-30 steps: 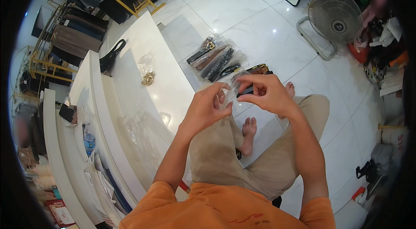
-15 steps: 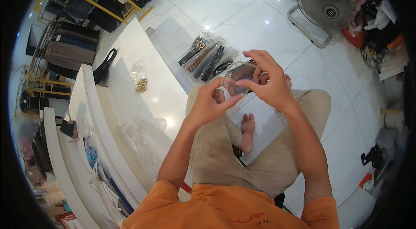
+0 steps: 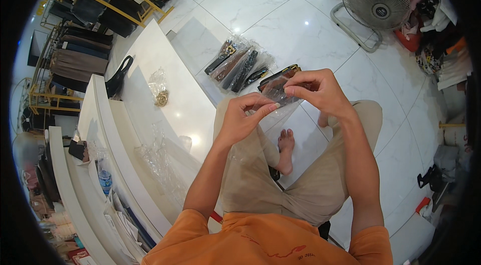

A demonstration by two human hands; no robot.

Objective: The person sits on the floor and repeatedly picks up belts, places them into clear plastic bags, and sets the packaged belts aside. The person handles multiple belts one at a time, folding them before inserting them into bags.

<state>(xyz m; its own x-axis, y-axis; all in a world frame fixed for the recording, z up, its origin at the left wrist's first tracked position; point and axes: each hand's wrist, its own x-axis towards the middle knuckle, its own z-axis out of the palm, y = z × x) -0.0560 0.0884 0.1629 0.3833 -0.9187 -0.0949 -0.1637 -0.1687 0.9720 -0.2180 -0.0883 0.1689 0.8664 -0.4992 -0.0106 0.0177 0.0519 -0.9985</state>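
Above my knees, both hands pinch the edge of a clear plastic bag [image 3: 283,108]. My left hand [image 3: 242,118] grips it between thumb and fingers on the left. Opposite, my right hand [image 3: 325,93] has thumb and fingertips closed on the plastic. At the bag's far end shows a folded dark and brown belt-like strip [image 3: 268,84] with gold-coloured parts; whether it lies fully inside the bag I cannot tell. Beyond it on the floor lie several rolled or folded belts [image 3: 244,70] in clear wrapping, black and brown, one with a gold buckle.
On my left stands a white table [image 3: 168,59] bearing a small bag with a gold chain-like piece [image 3: 160,97], crumpled clear plastic [image 3: 163,159] and a black strap [image 3: 119,78]. A grey floor fan [image 3: 377,2] stands far right, beside piled clothes [image 3: 441,24]. Clothes racks [image 3: 82,57] line the far left.
My right hand has turned over and its raised fingers have come down into a pinch on the bag. The dark and brown strip shows more plainly beyond it. My left hand stays nearly in place.
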